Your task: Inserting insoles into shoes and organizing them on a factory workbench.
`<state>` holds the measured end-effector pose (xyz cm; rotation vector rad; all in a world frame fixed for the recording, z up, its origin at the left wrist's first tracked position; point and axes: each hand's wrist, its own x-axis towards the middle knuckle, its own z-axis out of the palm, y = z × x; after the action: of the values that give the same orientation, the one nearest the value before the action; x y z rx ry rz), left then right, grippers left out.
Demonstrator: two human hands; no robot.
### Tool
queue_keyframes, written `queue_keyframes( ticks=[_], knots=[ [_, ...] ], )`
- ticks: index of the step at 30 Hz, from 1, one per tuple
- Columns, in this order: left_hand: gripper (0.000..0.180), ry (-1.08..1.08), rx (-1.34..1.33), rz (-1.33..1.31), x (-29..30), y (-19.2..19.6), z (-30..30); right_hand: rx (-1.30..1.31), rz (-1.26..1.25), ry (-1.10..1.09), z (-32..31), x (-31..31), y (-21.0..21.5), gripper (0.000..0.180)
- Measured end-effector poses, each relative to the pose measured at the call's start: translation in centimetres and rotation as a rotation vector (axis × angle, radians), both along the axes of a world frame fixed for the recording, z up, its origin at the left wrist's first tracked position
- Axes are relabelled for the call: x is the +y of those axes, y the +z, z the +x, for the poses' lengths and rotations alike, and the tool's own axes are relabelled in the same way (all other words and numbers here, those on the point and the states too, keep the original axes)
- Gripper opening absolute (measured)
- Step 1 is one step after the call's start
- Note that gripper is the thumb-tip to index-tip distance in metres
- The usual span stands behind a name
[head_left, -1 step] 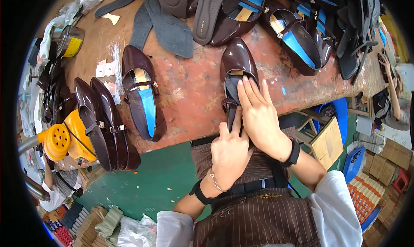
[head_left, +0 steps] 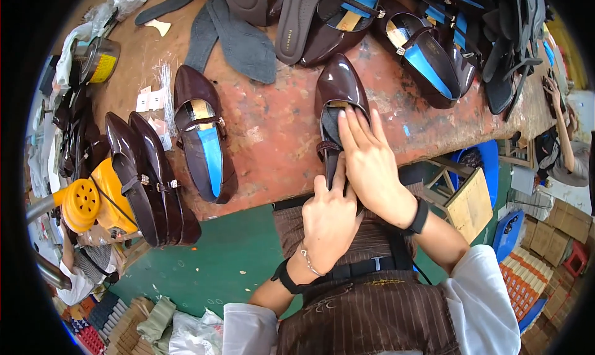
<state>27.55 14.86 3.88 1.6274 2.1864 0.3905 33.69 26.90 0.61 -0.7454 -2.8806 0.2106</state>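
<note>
A glossy dark burgundy pointed shoe [head_left: 339, 85] lies at the bench's near edge, toe pointing away from me. My right hand [head_left: 370, 163] rests flat over it, fingers stretched forward with the tips inside the shoe's opening. Under those fingers shows a dark grey insole [head_left: 331, 125]. My left hand [head_left: 330, 215] is closed around the heel end, its index finger pointing up along the inside; the heel itself is mostly hidden by both hands. A matching shoe [head_left: 201, 138] with a blue strip inside lies to the left.
More burgundy shoes [head_left: 145, 175] stand at the bench's left edge beside a yellow lamp-like fixture [head_left: 82, 204]. Loose grey insoles [head_left: 245, 42] and strapped shoes [head_left: 427, 63] crowd the far side. A wooden stool [head_left: 469, 206] and blue bin [head_left: 489, 169] stand right of the bench.
My right fingertips have slid slightly toward the shoe's toe. My left hand keeps its place at the heel.
</note>
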Motion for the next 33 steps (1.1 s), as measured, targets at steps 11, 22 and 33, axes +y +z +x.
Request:
queue_keyframes(
  ticks=[11, 22, 33],
  knots=[
    [0.058, -0.001, -0.012, -0.017, 0.2, 0.2, -0.1, 0.055, 0.023, 0.010, -1.8, 2.2, -0.6, 0.043],
    [0.049, 0.005, -0.040, -0.009, -0.6, 0.1, -0.4, -0.133, -0.103, -0.010, -2.9, 1.8, 1.1, 0.041],
    [0.045, 0.021, -0.043, -0.059, 0.8, 1.4, -0.6, -0.328, -0.020, -0.003, -6.4, 2.9, -1.6, 0.024]
  ],
)
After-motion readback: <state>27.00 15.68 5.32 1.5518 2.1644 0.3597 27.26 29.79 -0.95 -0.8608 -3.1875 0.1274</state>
